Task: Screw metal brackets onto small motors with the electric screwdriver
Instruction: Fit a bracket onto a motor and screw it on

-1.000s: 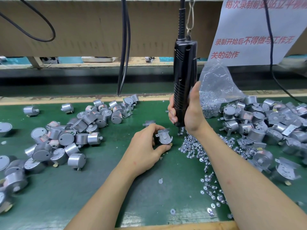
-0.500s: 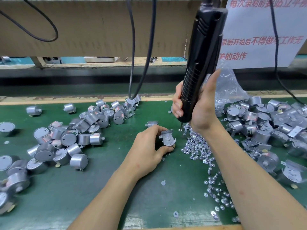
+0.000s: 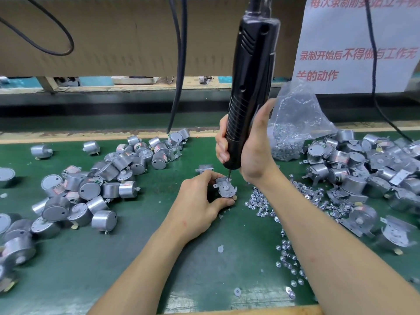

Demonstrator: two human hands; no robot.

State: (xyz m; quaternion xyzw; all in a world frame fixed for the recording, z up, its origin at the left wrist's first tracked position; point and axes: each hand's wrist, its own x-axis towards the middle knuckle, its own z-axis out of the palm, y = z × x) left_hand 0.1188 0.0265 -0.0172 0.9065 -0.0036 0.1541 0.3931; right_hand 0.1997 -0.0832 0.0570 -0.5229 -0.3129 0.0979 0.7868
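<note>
Left hand (image 3: 196, 206) grips one motor (image 3: 228, 192) while right hand (image 3: 256, 153) grips one electric screwdriver (image 3: 252, 76).

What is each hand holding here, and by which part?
The left hand pinches the bracketed motor by its sides, between thumb and fingers. The right hand grips the electric screwdriver around its lower ribbed body.

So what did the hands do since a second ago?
The right hand swung the screwdriver leftward, away from the screws. Its tip now sits on the bracket of the motor. The left hand kept holding that motor in the same spot. The motor piles and the bag stayed put.
</note>
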